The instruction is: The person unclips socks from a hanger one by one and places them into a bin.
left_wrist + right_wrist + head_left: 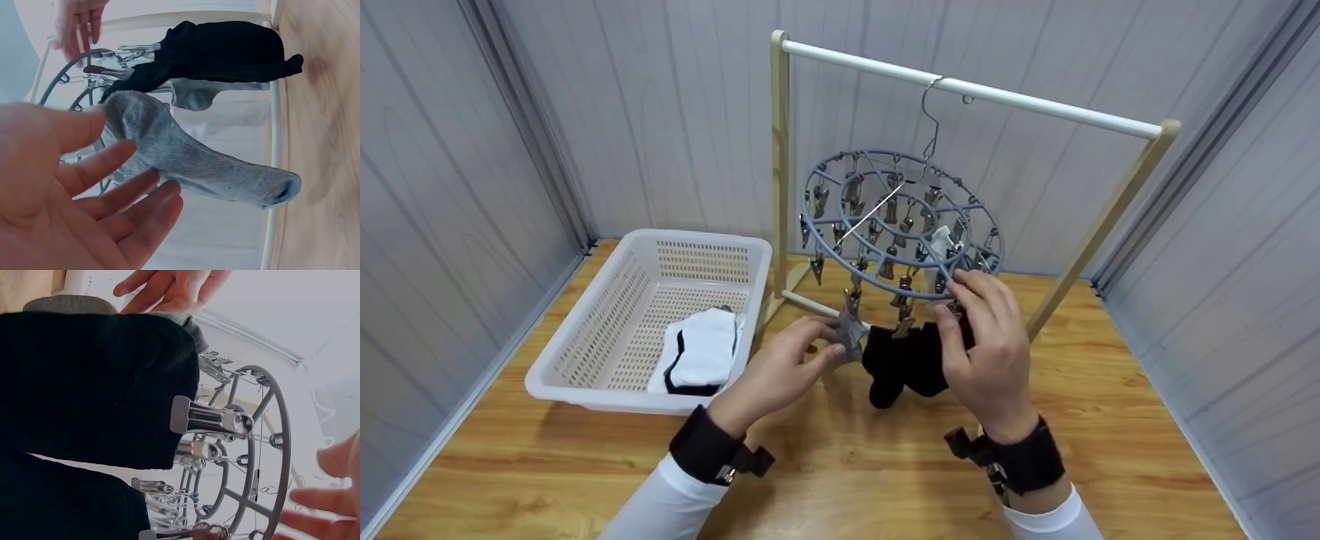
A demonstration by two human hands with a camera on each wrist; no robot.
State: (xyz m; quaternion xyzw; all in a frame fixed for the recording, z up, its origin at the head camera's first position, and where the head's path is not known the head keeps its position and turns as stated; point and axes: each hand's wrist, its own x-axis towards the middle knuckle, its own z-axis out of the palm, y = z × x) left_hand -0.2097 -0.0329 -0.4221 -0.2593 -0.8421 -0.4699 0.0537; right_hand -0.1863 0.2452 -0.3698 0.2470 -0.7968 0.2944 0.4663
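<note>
A grey sock (169, 152) hangs from a metal clip at the near left of a round blue-grey drying hanger (872, 279). Beside that sock is my left hand (795, 358), its fingers parted and loosely bent; in the left wrist view the fingertips overlap the sock, and contact is hard to tell. Black socks (101, 382) are clipped along the hanger's near side. My right hand (994, 352) is at the hanger's right rim, in front of the black socks, with fingers extended and nothing seen between them. More grey and white socks hang farther back, partly hidden.
To the left stands a white plastic basket (574, 375) with folded white and black socks (705, 349) inside. The hanger's hook (931, 112) hangs from the white bar (1035, 105) of a wooden-legged rack (780, 165). Many clips dangle from the rings. Panel walls enclose the wooden table (847, 465).
</note>
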